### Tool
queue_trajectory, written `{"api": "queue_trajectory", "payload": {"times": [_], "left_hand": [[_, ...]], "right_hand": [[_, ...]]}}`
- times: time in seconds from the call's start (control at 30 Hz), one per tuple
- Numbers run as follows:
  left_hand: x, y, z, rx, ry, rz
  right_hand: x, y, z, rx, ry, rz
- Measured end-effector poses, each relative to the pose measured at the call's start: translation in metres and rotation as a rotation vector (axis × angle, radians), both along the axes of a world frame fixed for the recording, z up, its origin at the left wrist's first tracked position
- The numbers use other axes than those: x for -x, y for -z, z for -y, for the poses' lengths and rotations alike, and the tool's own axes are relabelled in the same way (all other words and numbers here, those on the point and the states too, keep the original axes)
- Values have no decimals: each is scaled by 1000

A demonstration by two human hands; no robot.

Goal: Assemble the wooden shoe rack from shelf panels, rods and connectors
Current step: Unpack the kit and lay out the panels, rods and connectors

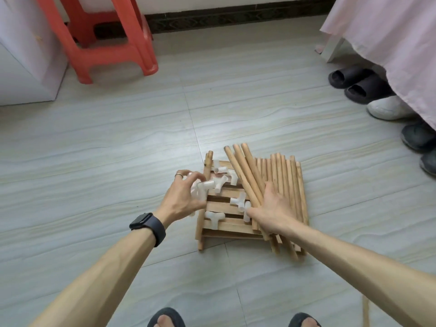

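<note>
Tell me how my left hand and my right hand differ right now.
The left hand curls its fingers round a white connector; the right hand lies flat, fingers straight, on the wooden rods. The left hand has a dark watch at its wrist and a ring; the right hand shows neither. Both reach over the slatted shelf panel.

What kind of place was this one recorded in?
Probably a room in a home, maybe a bedroom: a tiled floor, a red plastic stool, and slippers and shoes lined up beside a pink cloth draped over furniture.
</note>
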State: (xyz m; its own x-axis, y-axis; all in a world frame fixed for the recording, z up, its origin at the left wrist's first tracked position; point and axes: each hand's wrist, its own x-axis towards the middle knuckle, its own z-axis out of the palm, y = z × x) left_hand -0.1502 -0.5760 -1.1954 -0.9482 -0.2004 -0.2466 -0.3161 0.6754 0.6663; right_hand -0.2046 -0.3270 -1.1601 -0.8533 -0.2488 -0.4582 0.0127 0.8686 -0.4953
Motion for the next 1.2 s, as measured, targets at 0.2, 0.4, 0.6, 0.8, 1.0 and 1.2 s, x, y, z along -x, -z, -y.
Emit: {"api": "queue_trajectory", "payload": {"times": [0.2,0.4,0.6,0.8,1.0,1.2], "left_hand": [[-88,35,75,18,-283,85],[-195,78,115,111,-530,286],[-244,92,137,155,-746,312],[-246,96,147,127,-818,273],[-241,102,142,111,-870,304],[-244,100,146,115,-897,307]], "right_hand": [[-35,24,93,-65,-262,-20],[-104,89,189,-48,-308,147],[-155,122,257,5,-355,230],[-171,128,276,34,-519,265],[-175,129,266,115,-533,411],[-185,126,256,245,-490,558]]}}
